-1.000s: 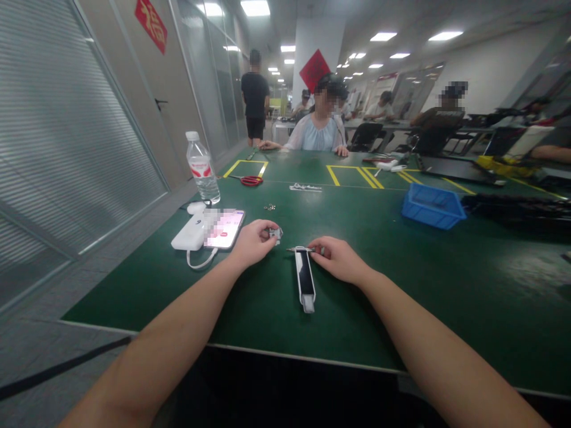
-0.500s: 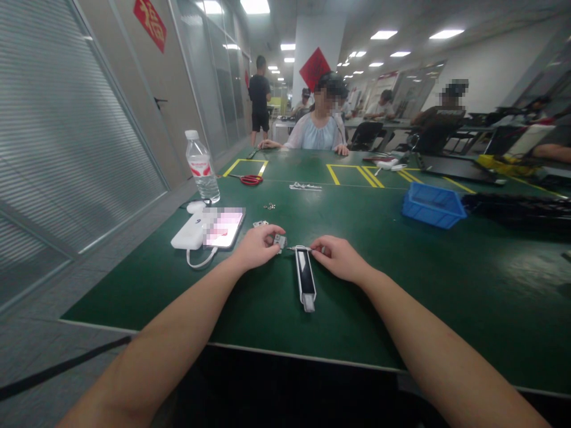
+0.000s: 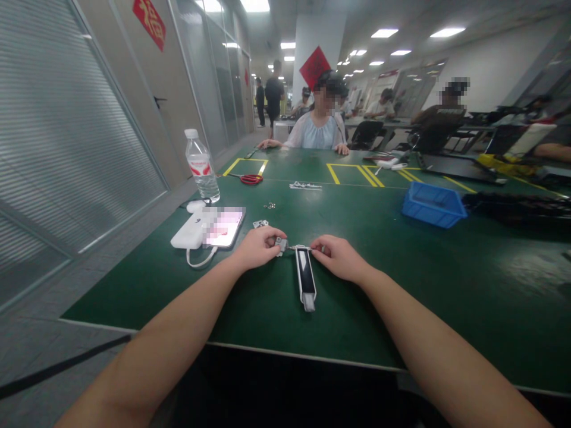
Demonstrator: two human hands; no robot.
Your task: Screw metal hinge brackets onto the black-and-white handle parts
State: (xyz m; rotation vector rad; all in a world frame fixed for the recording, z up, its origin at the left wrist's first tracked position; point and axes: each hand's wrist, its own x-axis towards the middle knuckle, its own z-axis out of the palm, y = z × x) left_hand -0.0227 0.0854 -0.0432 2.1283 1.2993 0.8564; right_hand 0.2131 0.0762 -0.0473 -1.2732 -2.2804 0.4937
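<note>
A long narrow white case with a black inlay lies on the green table, pointing away from me. My left hand is closed in a pinch on a small grey metal part just left of the case's far end. My right hand is closed on a thin metal pin that lies across the case's far end and reaches the grey part. Another small metal piece lies just beyond my left hand.
A phone on a white power bank, a water bottle, red scissors and small metal bits sit further back. A blue bin stands at right. A person sits across the table; others work behind.
My left hand has brought the grey part right, up to the tip of the pin, leaving a small metal piece behind it. My right hand has barely moved.
</note>
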